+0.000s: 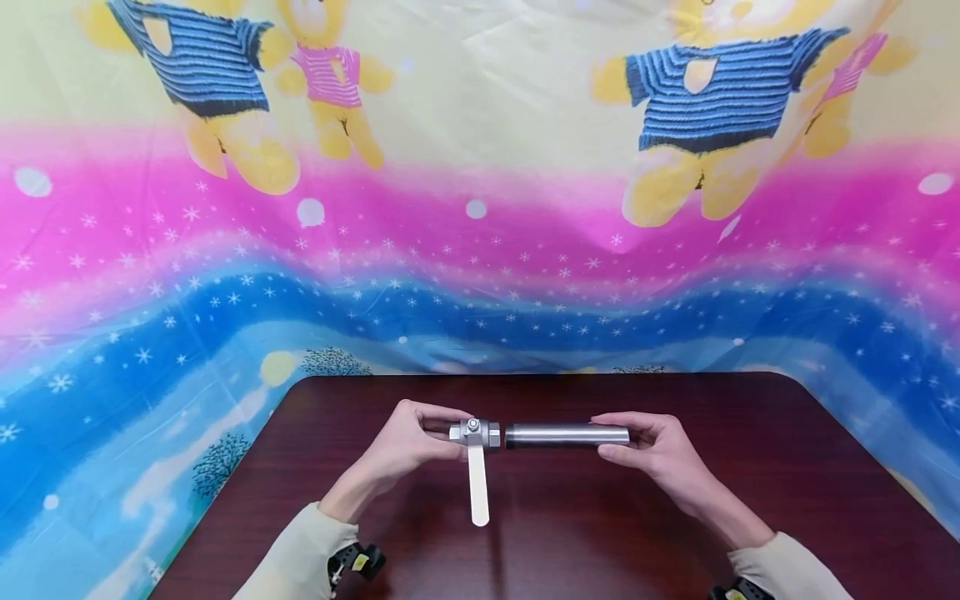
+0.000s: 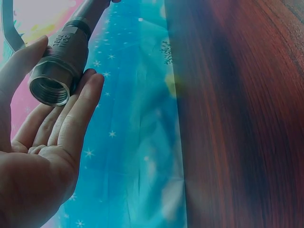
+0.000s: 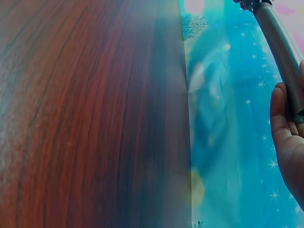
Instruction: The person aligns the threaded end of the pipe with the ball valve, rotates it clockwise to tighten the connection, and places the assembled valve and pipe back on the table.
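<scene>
Head view looks forward and down from above both hands at middle distance. Each wrist view sits close beneath its own hand, facing along the fingers. All three views share the pipe (image 1: 567, 435) between the hands and the table (image 1: 675, 533).

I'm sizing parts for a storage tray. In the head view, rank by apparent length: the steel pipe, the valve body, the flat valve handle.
1. Straight silver steel pipe, longest.
2. Flat pale metal valve handle, shorter.
3. Silver metal valve body, shortest, though the left hand covers one end.
</scene>
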Motion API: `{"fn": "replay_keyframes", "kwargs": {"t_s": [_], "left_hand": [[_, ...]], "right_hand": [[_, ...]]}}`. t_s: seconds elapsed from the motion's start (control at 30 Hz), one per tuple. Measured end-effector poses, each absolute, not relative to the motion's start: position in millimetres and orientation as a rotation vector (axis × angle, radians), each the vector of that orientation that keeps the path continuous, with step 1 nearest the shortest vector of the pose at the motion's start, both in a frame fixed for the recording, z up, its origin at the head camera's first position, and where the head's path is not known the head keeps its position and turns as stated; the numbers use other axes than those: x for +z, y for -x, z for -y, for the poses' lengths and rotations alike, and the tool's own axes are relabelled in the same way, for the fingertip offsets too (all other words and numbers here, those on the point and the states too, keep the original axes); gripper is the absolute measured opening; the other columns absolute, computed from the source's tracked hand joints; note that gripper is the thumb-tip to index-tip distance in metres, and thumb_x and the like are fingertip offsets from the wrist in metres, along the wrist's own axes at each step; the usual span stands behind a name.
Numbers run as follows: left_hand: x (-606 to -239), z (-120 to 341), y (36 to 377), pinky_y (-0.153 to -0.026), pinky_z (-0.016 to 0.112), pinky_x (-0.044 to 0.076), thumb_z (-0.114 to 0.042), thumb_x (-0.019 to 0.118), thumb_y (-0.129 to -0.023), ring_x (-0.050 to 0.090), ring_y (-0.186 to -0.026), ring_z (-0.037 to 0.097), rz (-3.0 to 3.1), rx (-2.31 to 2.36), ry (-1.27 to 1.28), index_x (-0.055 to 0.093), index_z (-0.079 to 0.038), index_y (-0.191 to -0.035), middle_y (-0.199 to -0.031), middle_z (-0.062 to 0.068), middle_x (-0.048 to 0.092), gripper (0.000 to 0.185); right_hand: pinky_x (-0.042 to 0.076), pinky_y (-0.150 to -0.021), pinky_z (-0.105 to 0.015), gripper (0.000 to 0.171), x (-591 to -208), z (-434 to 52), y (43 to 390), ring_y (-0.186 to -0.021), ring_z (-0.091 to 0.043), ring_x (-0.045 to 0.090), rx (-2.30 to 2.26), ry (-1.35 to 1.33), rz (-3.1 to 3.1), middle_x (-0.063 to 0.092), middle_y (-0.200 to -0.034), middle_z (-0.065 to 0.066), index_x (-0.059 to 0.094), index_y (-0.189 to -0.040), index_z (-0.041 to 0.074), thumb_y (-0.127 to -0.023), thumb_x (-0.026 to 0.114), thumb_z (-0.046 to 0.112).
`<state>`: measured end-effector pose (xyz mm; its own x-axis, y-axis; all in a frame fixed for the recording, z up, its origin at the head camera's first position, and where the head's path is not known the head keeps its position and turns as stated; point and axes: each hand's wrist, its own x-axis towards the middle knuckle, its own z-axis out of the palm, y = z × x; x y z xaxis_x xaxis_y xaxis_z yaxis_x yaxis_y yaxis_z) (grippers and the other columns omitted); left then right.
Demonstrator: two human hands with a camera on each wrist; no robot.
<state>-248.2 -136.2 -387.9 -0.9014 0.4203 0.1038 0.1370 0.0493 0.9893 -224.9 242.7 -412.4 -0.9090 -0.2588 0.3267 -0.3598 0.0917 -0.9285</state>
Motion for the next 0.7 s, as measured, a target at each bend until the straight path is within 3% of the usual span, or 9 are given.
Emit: {"fn": "replay_keyframes", "kwargs": {"t_s": [0.5, 0.7], "left_hand": [[-391.8, 132.8, 251.3, -0.083, 0.035, 0.062, 0.002, 0.087, -0.076, 0.077, -0.092, 0.026, -2.093, 1.948, -0.587, 0.076, 0.004, -0.121, -0.102, 0.018, 0.078, 0.045], [-393.0, 132.4, 252.0, -0.083, 0.034, 0.061, 0.000, 0.088, -0.077, 0.076, -0.092, 0.025, -2.089, 1.945, -0.587, 0.076, 0.004, -0.121, -0.101, 0.018, 0.078, 0.045]], "right_hand": [[0.061, -0.073, -0.028, 0.041, -413.9, -238.1, 224.8, -0.088, -0.013, 0.072, 1.974, -0.665, 2.249, 0.076, -0.110, -0.011, 0.073, -0.128, -0.003, -0.088, 0.082, -0.002], [0.061, -0.073, -0.027, 0.042, -414.4, -238.1, 225.3, -0.088, -0.011, 0.072, 1.973, -0.680, 2.238, 0.077, -0.109, -0.010, 0.069, -0.128, -0.010, -0.088, 0.081, -0.003]]}}
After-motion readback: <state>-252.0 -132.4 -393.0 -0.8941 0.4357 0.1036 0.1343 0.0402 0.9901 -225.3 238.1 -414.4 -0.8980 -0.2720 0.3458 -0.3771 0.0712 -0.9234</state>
